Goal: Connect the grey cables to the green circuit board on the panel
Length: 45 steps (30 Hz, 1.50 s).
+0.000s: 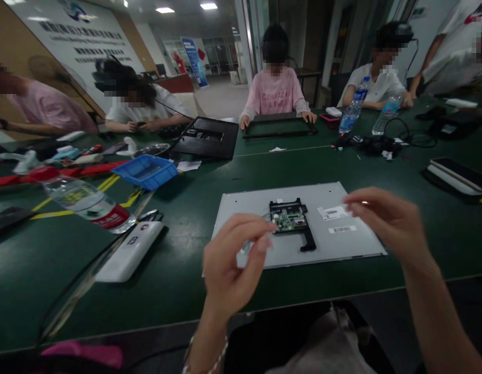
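A grey metal panel lies flat on the green table in front of me. A small green circuit board in a black bracket sits at its middle, with white barcode labels to the right. My left hand hovers over the panel's left part, thumb and forefinger pinched on something thin and clear that I cannot name. My right hand is raised above the panel's right edge, its fingertips pinched together near the labels; what they hold is blurred.
To the left are a lying water bottle, a white device and a blue bin. Across the table, seated people handle a black back cover and a black frame. Bottles and cables stand far right.
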### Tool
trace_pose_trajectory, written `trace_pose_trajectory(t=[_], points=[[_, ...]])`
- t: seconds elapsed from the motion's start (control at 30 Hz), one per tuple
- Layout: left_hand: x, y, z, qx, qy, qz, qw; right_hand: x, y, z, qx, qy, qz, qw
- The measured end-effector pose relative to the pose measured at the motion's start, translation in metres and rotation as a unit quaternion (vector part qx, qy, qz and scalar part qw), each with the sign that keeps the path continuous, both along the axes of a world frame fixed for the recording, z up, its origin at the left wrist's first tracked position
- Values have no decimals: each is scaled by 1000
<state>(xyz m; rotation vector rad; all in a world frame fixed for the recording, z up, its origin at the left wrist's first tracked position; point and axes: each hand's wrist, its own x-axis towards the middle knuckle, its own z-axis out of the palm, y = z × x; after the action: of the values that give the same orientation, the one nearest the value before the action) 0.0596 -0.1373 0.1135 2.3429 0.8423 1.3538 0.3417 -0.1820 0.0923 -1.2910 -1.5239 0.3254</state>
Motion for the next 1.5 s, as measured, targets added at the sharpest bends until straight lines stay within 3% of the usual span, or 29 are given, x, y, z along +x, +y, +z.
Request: trace_pose_trajectory(t=[0.07,0.13,0.27,0.37,0.63,0.77,0.9,0.97,1.1,1.23,1.33,1.4,1.5], points=[[21,32,-9,-26,110,-27,993,7,45,-25,-120,-96,-17,988],[40,55,-22,-33,185,-17,982,17,75,-58,-182,-148,-62,970],[72,79,-53,-6,326,-13,945,25,99,-112,-228,-217,-87,945],[85,87,-72,29,376,-17,926,22,104,-125,-234,-223,-90,942],[82,96,-103,14,358,1,934,12,101,-123,-199,-141,-54,968],[81,97,-105,9,341,-6,940,7,97,-121,-189,-61,-51,979],[82,95,-107,14,321,-14,947,0,97,-115,-210,15,31,977],[82,94,-108,18,317,-23,948,-6,97,-113,-202,14,58,978],[83,92,-110,20,325,-34,945,-19,96,-109,-161,-34,49,985],[83,92,-110,17,325,-30,945,-16,88,-106,-153,-89,4,984],[83,92,-110,19,325,-29,945,8,77,-102,-153,-119,-68,979],[82,92,-110,21,327,-30,944,34,69,-102,-166,-151,-140,964],[83,93,-111,23,326,-30,945,77,58,-106,-208,-220,-244,921]])
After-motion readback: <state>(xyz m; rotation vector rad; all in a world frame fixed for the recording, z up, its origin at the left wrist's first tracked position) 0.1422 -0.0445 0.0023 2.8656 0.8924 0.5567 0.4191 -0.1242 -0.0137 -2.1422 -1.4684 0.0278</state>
